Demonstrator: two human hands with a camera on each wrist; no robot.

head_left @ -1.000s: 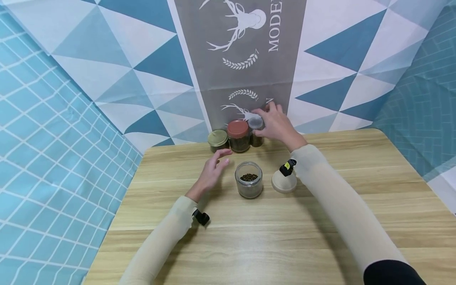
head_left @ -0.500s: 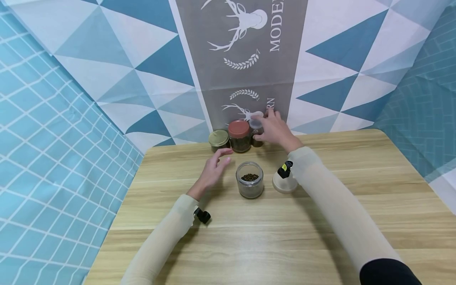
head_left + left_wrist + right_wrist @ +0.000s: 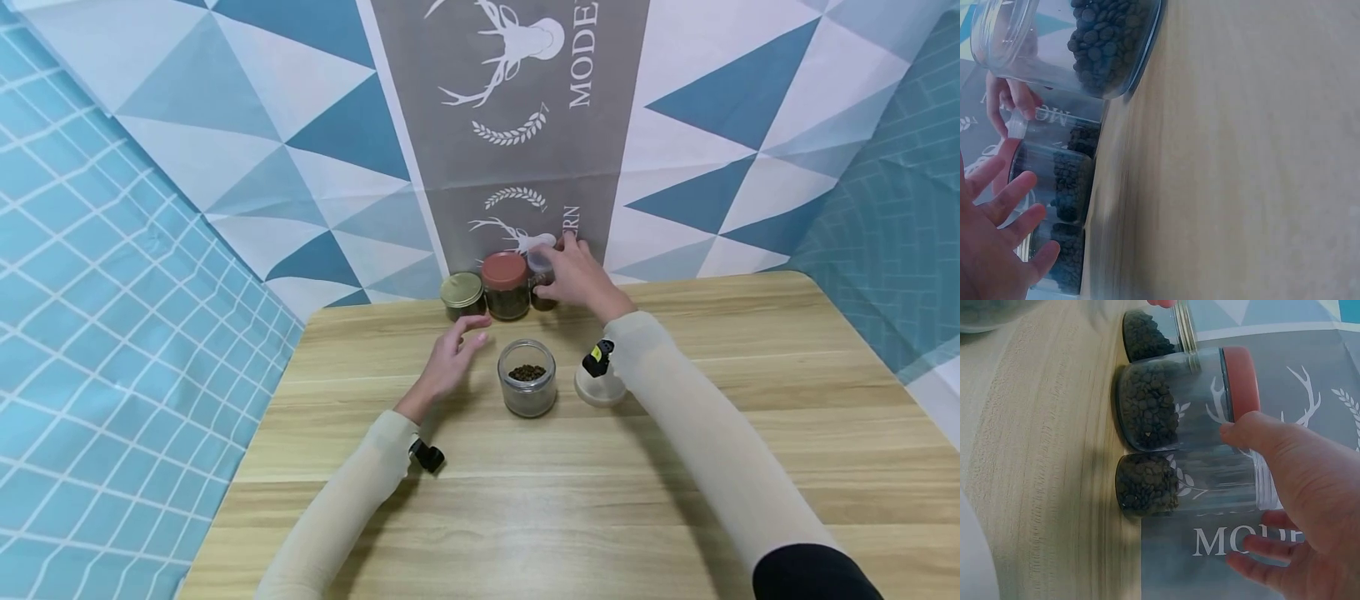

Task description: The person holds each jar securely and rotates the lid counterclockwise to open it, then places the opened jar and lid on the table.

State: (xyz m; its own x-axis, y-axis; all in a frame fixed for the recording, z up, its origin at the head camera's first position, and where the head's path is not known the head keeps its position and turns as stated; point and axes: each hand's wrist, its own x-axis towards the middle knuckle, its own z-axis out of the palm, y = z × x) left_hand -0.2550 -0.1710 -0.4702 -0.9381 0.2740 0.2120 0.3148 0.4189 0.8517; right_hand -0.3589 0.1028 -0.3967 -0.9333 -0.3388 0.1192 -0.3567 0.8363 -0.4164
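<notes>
My right hand (image 3: 576, 275) curls around the clear-lidded top of a narrow glass jar (image 3: 1154, 484) standing against the back wall. Its thumb (image 3: 1254, 432) lies over the gap beside the red-lidded jar (image 3: 506, 292); some fingertip contact is hidden. To the left stands a shorter jar with a gold lid (image 3: 462, 289). My left hand (image 3: 447, 362) holds nothing; its fingers are spread and relaxed in front of these jars. Between my hands and nearer to me, an uncovered glass jar (image 3: 528, 400) holds dark brown pellets, like the other jars.
A pale round lid (image 3: 602, 392) lies on the wooden table (image 3: 525, 517), right of the uncovered jar and partly under my right wrist. The patterned cloth wall (image 3: 517, 150) rises right behind the row of jars. Tiled blue cloth (image 3: 127, 350) borders the left side.
My right hand has come slightly down and left, closer around the clear-lidded jar's top. My left hand and the jars have stayed in place.
</notes>
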